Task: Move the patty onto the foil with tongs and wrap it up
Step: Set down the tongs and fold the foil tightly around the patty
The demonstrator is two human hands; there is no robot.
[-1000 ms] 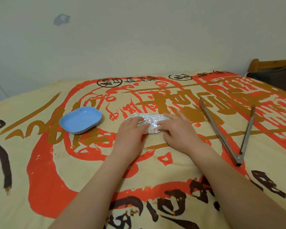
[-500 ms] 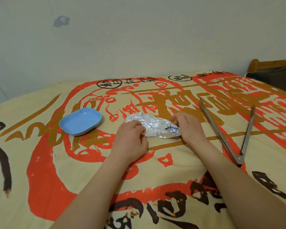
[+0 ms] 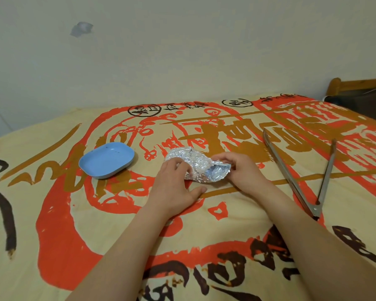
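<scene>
Off to the left of both hands sits the empty blue dish (image 3: 107, 162) on the patterned bed cover (image 3: 52, 213). The left hand (image 3: 174, 187) pins the near left part of the foil (image 3: 195, 165), fingers curled onto it, thumb spread flat on the cover. The packet lies between the hands, its long axis running left to right; no patty shows, so I judge it wrapped inside. The right hand (image 3: 241, 170) pinches the loose right flap, nearest to fold it. The tongs (image 3: 300, 177) lie spread open beyond that hand.
</scene>
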